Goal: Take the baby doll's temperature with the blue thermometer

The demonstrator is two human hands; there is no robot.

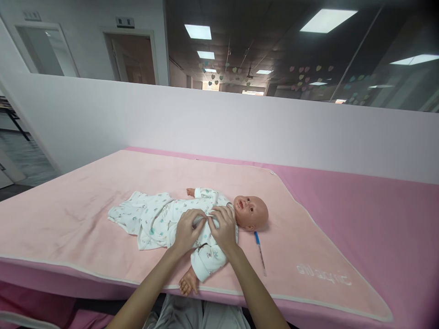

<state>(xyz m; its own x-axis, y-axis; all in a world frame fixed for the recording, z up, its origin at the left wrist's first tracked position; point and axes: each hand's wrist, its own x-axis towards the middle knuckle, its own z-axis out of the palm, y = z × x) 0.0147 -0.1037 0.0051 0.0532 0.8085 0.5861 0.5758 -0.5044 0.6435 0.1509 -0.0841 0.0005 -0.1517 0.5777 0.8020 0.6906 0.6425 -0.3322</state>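
Note:
A baby doll (252,213) lies on its back with its head to the right, dressed in a white printed baby gown (159,219). My left hand (188,230) is closed at the front of the gown, fingertips pinching the cloth at the chest. My right hand (223,228) pinches the cloth just beside it, nearer the doll's neck. A thin white strip, perhaps a tie, shows between the fingertips of both hands. The doll's near arm ends in a bare hand (189,281) by the table edge. Its legs are hidden under the gown.
Beneath the doll spreads a peach mat (85,192) with a pale border, over a pink table cover (377,205). A slim clear stick with a blue end (257,237) lies below the doll's head. A low white wall (240,123) runs along the far side.

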